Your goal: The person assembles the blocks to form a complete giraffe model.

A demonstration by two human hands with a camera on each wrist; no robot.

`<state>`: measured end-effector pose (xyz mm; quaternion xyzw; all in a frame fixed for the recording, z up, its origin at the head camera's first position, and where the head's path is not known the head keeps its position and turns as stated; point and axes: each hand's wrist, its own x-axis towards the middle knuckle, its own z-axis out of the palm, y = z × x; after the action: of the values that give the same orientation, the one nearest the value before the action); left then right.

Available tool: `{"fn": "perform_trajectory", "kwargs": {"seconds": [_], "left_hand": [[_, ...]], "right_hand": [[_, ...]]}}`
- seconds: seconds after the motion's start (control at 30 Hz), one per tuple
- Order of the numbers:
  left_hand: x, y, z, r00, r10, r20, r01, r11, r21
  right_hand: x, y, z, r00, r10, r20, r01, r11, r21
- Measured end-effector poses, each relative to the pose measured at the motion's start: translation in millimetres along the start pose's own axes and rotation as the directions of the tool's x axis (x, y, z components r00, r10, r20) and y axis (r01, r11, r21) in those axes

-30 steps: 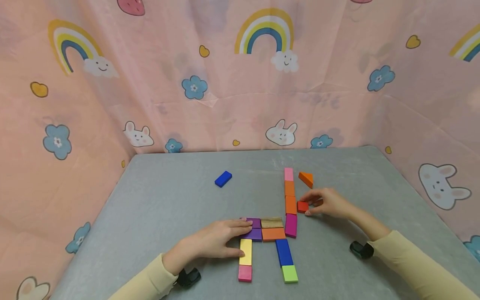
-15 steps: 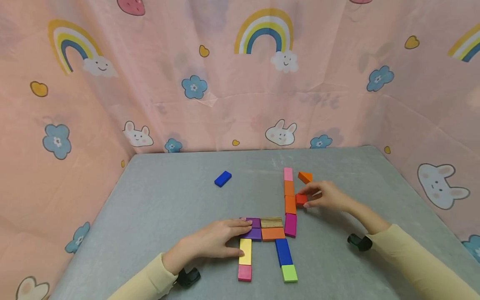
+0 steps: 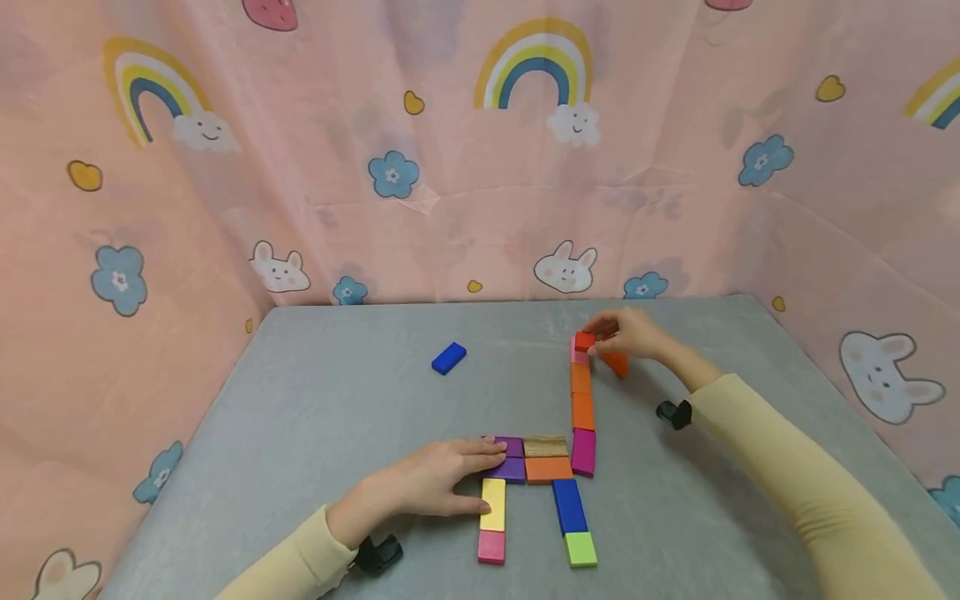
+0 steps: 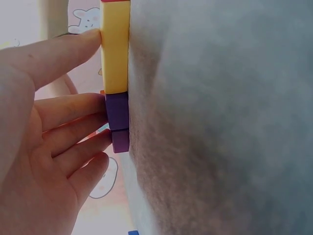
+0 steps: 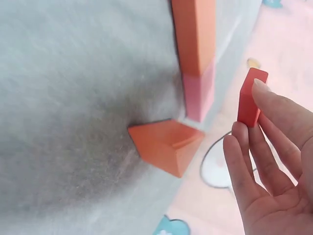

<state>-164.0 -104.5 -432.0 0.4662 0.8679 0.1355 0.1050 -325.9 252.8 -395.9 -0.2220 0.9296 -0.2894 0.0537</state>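
Red block (image 3: 584, 340): carried since a second ago from beside the orange pieces to the far end of the column, above the pink block (image 3: 578, 357); placement looks near, not yet set down. Right hand (image 3: 628, 332) fingers (image 5: 264, 161) pinch it at their tips, orange wedge (image 5: 165, 144) just below. Left hand (image 3: 420, 487) fingers lie straight, unmoved, against the purple blocks (image 4: 117, 121) and yellow block (image 4: 115, 46) on the bench (image 3: 360, 417).

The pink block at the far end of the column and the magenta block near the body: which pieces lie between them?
Two orange blocks fill the stretch between the pink block and the magenta block, as the head view shows.
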Motion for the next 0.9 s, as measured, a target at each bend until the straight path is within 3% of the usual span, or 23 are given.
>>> {"fn": "perform_trajectory", "kwargs": {"seconds": [0.33, 0.9], "left_hand": [[0.7, 2.5, 1.5, 1.0, 0.013, -0.001, -0.013, 1.0, 0.016], [-1.2, -0.7, 0.4, 1.0, 0.007, -0.007, -0.007, 1.0, 0.014]], "right_hand": [[21.8, 21.3, -1.8, 0.99, 0.138, 0.016, -0.139, 0.985, 0.102], [40.4, 33.3, 10.3, 0.981, 0.18, 0.073, -0.185, 0.98, 0.076]]}}
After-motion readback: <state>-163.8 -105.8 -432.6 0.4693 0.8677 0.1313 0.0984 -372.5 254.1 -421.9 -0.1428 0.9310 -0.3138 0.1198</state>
